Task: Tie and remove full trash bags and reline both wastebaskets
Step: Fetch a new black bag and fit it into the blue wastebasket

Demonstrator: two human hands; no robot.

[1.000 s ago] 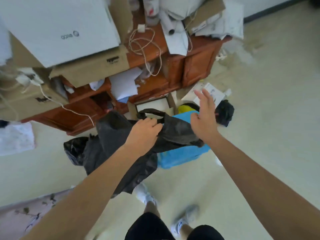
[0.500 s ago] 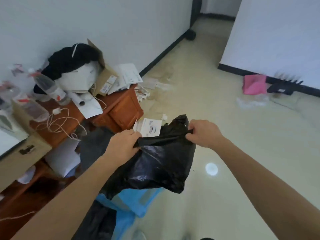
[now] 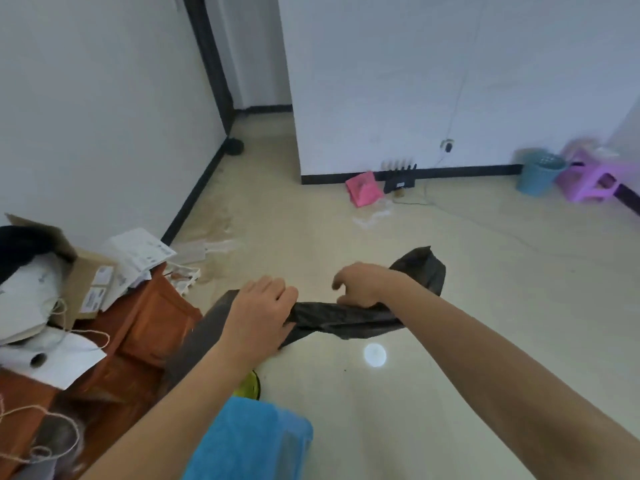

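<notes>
Gripping a black trash bag point(image 3: 343, 318) between them, both hands work at mid-frame above the floor. The left hand point(image 3: 258, 315) is closed over the bag's left part, fingers curled down around the gathered plastic. The right hand point(image 3: 363, 284) is clenched on the other end, and a loose flap of the bag sticks up to the right behind its wrist. Between the two hands the plastic is pulled into a twisted, rope-like band; more of the bag hangs down and to the left under the left forearm.

Near and below the left arm sits a blue wastebasket point(image 3: 249, 441), its rim close to the lower edge of the frame, with something yellow-green just beyond it. To the left stands a wooden cabinet point(image 3: 145, 327) piled with cardboard boxes, papers and twine, its corner just beside the hanging bag.

Right of the hands the pale floor point(image 3: 485, 306) lies open, wide toward the far wall. Along that wall's dark baseboard lie a pink object point(image 3: 363, 188) and a dark object, and at far right a second blue wastebasket point(image 3: 540, 171) stands beside a purple stool point(image 3: 592, 178). A passage opens at far centre.
</notes>
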